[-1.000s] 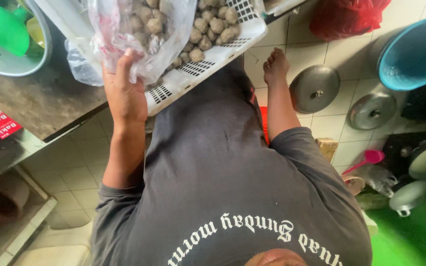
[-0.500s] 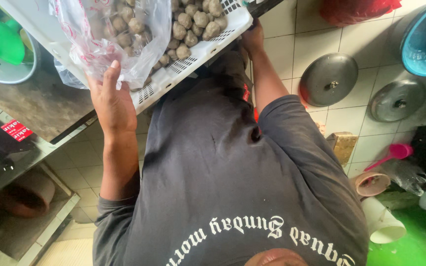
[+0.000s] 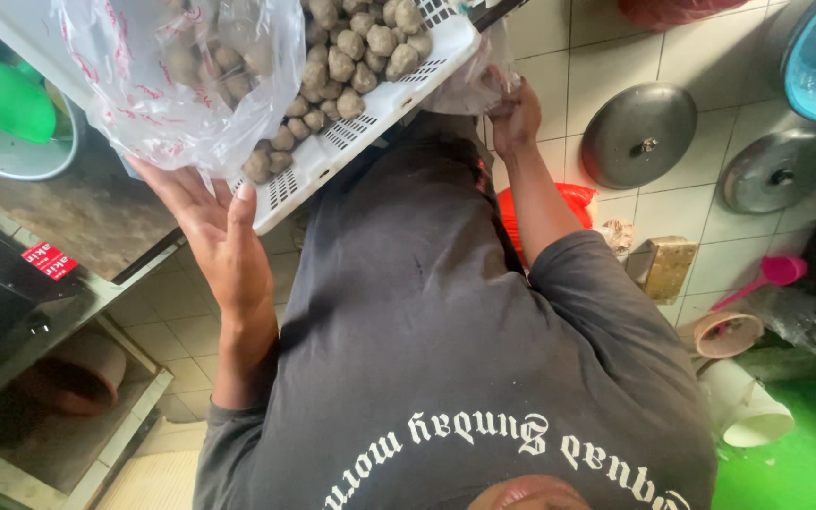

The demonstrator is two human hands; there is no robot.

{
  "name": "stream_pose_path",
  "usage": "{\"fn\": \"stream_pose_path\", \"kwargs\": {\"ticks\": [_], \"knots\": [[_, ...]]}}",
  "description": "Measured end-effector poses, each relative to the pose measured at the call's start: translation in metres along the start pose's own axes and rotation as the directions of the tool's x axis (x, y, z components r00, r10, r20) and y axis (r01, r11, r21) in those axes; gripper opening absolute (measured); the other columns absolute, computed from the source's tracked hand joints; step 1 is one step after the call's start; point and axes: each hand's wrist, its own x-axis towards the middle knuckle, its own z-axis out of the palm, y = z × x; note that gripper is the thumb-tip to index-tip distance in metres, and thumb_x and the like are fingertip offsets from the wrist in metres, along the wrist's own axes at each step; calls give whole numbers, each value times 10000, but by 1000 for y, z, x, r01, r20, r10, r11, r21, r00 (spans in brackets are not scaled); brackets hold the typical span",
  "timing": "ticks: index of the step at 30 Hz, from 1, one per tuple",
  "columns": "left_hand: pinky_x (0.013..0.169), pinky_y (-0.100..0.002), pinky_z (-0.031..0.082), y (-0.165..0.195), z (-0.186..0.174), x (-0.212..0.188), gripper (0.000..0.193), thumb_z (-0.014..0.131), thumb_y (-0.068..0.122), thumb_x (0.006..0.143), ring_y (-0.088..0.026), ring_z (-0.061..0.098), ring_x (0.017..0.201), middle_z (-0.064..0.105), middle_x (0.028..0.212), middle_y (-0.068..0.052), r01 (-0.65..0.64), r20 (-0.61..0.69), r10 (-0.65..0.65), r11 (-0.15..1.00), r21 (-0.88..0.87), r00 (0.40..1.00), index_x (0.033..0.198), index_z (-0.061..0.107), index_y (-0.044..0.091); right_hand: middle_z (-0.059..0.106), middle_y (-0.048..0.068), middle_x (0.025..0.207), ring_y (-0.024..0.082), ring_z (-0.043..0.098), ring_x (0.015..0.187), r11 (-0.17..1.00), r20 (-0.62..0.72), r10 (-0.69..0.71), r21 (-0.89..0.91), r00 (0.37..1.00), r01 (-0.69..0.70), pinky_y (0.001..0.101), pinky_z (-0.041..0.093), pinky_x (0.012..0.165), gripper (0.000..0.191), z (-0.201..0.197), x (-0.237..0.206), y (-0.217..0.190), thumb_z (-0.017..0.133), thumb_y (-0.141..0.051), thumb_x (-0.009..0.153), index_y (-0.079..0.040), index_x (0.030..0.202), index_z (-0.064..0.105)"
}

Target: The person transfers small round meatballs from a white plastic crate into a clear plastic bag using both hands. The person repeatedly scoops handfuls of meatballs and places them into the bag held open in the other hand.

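Shirt: a dark grey shirt (image 3: 446,349) with pale lettering fills the near part of the view.
Left hand: the left hand (image 3: 214,236) is raised under a clear plastic bag (image 3: 191,85); the fingers (image 3: 167,184) are spread open and flat, and they touch the underside of the bag without closing on it.
Bag: it is thin, with red print, it holds brown round balls, and it lies over the left part of the white tray (image 3: 370,113).
Tray: a white plastic tray with slotted holes; it is tilted, and one corner comes down toward the body, just beside the left hand.
Balls: many small brown balls (image 3: 351,57) lie loose in the tray, some of them next to the bag.
Right hand: the right hand (image 3: 514,118) is at the far right corner of the tray; its fingers are closed on a crumpled piece of thin clear plastic (image 3: 474,80).
Worktop: a dark worktop (image 3: 68,212) is on the left, and a bowl (image 3: 21,156) stands on it with a green thing inside.
Floor: on the white tiled floor (image 3: 710,255), two round metal lids (image 3: 639,132) lie on the right, well apart from the hands.
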Motion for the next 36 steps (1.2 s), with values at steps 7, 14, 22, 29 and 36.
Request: {"fn": "stream_pose_path", "kwargs": {"ticks": [7,14,22,29,36], "knots": [[1354,-497,-14,-11,-11,-8,1096,745,38,1155,-283,-102,1647,-205,1727,-37,-63,-49,81,954,294,996,1641,-213,252,651,127,1228,282,614,1102,944,21,-86,323,996,74,432,463,964,414,-32,-38,-3,496,-216,895,-15,1245,588],[1352,-478,75,-23,-11,-2,1184,811,221,1048,-248,-104,1612,-197,1692,-22,-260,42,290,771,582,956,1652,-206,271,622,159,1379,338,592,1308,904,308,-219,421,926,74,500,421,1196,562,-53,-60,-12,451,-238,902,4,1401,543],[1197,-472,346,-118,86,20,942,789,298,922,-334,301,1508,271,1608,-167,-469,738,101,827,311,667,1564,127,103,644,115,1329,295,615,1236,862,393,-251,507,884,19,503,480,1178,513,-20,-56,16,467,-350,989,-56,1398,562],[1089,-362,487,-223,138,65,778,649,406,1001,-225,516,1346,495,1485,-139,760,848,-364,646,-69,386,1589,245,96,684,96,1276,248,674,1163,782,659,-39,488,751,-388,394,561,1025,399,-16,-69,68,459,-317,1144,-59,1426,576],[863,-362,536,-231,135,66,326,616,244,1052,-192,651,941,732,1056,-119,210,599,-323,944,253,733,1256,628,-11,646,86,1309,226,631,1197,932,558,324,-329,764,-154,404,518,1053,390,-66,-68,45,548,-271,1080,-50,1399,587]]}}
